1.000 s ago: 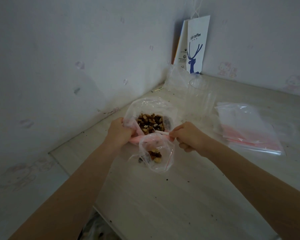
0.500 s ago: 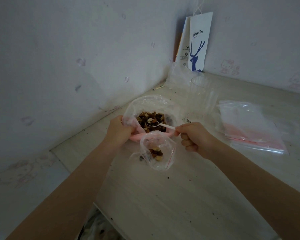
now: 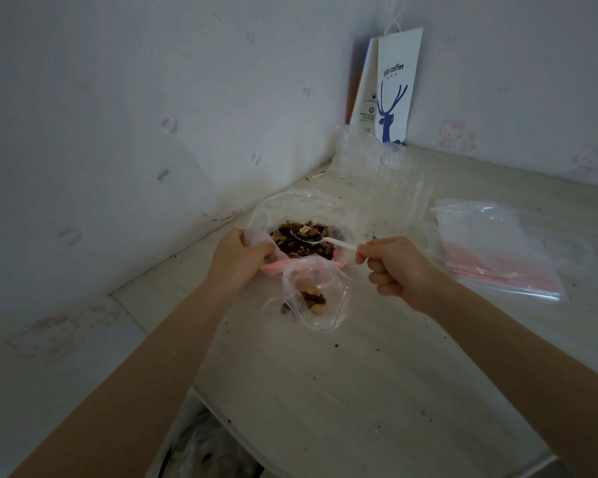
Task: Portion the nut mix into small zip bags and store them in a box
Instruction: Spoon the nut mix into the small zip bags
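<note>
The nut mix (image 3: 302, 239) is heaped in a pink bowl (image 3: 273, 269) lined with a clear plastic bag (image 3: 292, 204), set near the desk's (image 3: 325, 391) left edge, beside the wall. A white plastic spoon (image 3: 320, 238) is laid over the heap, its bowl loaded with a few nuts. The spoon's handle is pinched by the right hand (image 3: 396, 269), whose fingers are curled shut around it. The lining bag's near-left rim is gripped by the left hand (image 3: 237, 258), fingers closed on the plastic at the bowl's edge. Just in front of the bowl, touching its near rim, a small zip bag (image 3: 316, 294) is held open-mouthed, with a small portion of nuts at its bottom; a red line is seen along its right side. Toward the desk's right edge a stack of flat zip bags (image 3: 497, 250) with pink strips is laid. A clear plastic cup (image 3: 399, 188) is stood behind the bowl, and a white paper coffee bag (image 3: 394, 88) with a blue deer is propped in the far corner.
</note>
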